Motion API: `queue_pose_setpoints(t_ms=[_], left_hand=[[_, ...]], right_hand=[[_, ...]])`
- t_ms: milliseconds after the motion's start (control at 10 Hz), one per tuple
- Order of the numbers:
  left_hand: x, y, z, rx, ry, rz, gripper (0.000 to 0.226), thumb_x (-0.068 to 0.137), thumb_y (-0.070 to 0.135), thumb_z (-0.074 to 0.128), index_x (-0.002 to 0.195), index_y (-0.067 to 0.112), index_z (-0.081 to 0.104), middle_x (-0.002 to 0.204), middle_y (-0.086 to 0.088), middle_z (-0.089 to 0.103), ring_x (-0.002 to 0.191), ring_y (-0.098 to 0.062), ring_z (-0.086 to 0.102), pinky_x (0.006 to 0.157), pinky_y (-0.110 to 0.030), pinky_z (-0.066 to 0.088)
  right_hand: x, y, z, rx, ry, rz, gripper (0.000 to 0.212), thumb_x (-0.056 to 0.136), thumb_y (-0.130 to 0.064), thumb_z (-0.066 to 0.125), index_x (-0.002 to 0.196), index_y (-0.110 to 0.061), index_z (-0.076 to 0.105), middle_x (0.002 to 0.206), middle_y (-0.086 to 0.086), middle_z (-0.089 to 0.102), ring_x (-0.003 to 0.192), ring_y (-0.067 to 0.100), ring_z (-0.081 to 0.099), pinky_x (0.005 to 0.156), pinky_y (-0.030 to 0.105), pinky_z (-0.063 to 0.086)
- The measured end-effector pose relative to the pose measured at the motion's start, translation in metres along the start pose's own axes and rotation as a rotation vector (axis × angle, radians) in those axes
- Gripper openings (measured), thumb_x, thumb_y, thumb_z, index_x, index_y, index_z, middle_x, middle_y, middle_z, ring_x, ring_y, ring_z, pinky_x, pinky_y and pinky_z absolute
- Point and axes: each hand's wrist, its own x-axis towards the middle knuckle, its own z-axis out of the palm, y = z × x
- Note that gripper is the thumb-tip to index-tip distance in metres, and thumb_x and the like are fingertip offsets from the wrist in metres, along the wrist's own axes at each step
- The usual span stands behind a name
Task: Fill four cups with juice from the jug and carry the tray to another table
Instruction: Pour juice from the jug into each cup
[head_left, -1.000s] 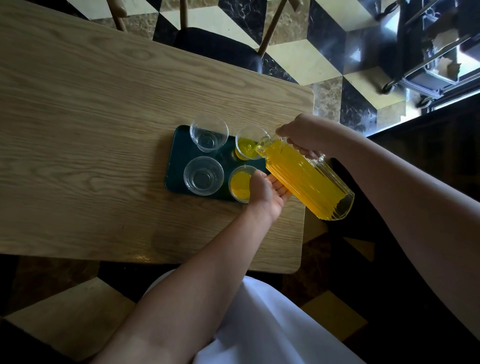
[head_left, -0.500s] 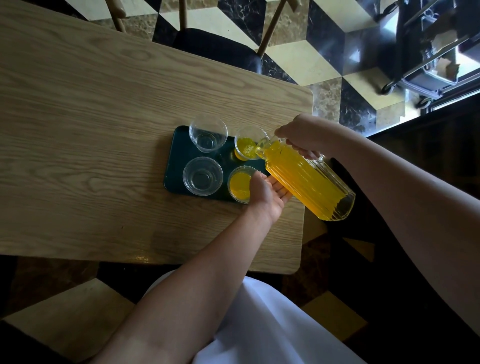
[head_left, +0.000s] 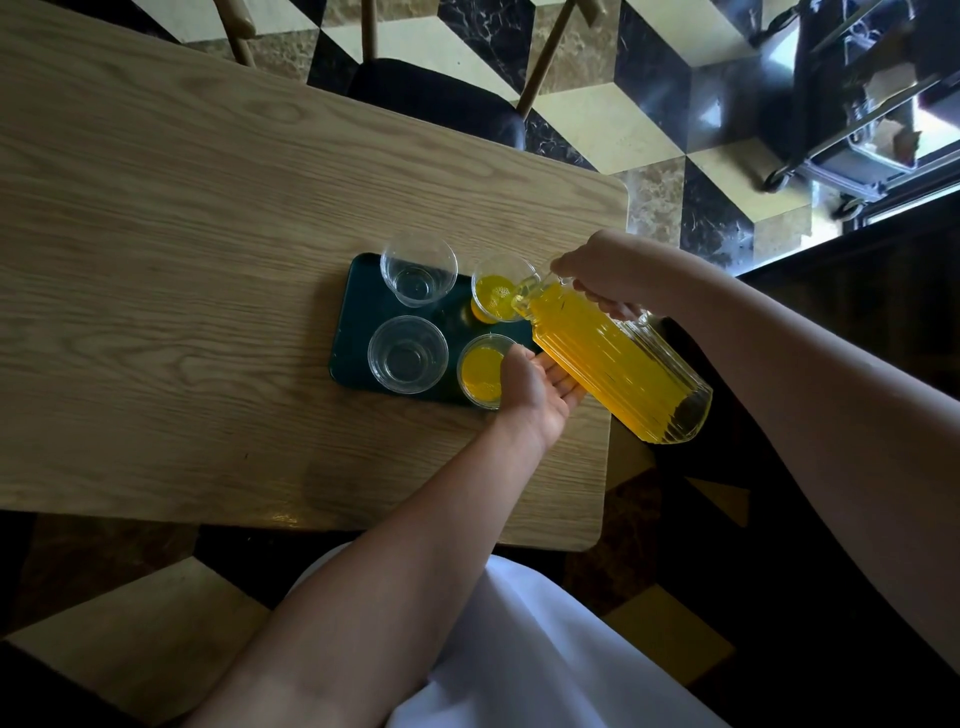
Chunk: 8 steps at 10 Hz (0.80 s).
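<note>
A dark green tray (head_left: 358, 317) lies near the right end of the wooden table (head_left: 182, 260) with clear cups on it. The far right cup (head_left: 496, 297) is taking juice from the tilted ribbed glass jug (head_left: 618, 364), whose spout rests over its rim. My right hand (head_left: 602, 270) grips the jug's neck. My left hand (head_left: 535, 389) is under the jug's body, palm up, next to the near right cup (head_left: 480, 371), which holds juice. The far left cup (head_left: 418, 270) and near left cup (head_left: 408, 354) hold no juice.
A dark-seated wooden chair (head_left: 436, 98) stands beyond the table's far edge. The floor has a black, cream and brown cube pattern. A wheeled metal cart (head_left: 852, 119) is at the top right. The table's right edge runs just past the tray.
The juice level in the far right cup has risen a little. Both hands and the jug stay almost where they were.
</note>
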Motion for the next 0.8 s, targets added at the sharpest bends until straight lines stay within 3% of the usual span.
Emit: queue_pose_setpoints(t_ms=[200,700,800], left_hand=[[0.0003,-0.0014,-0.001,0.015,0.004,-0.002,0.055,0.101,0.033,0.021,0.127,0.004,0.06,0.127,-0.024,0.064,0.121,-0.036,0.059,0.11,-0.05,0.042],[-0.0008,-0.0018,-0.0012,0.039,0.006,0.003,0.053,0.101,0.031,0.022,0.128,0.004,0.059,0.127,-0.024,0.064,0.122,-0.037,0.059,0.111,-0.05,0.042],[-0.0027,-0.0015,-0.0002,0.054,0.018,0.013,0.054,0.1,0.031,0.021,0.126,0.004,0.06,0.126,-0.024,0.065,0.121,-0.036,0.059,0.11,-0.049,0.043]], right_hand=[[-0.0027,-0.0007,-0.0001,-0.013,0.001,-0.016,0.04,0.1,-0.034,0.046,0.066,-0.013,0.044,0.057,0.003,0.038,0.043,0.016,0.032,0.043,0.02,0.027],[-0.0042,0.0022,-0.001,0.017,-0.006,-0.011,0.041,0.1,-0.037,0.047,0.067,-0.013,0.045,0.055,0.003,0.037,0.033,0.013,0.03,0.04,0.017,0.025],[-0.007,0.004,-0.0014,0.038,0.015,-0.029,0.041,0.1,-0.036,0.047,0.068,-0.011,0.046,0.056,0.005,0.039,0.04,0.017,0.032,0.044,0.021,0.027]])
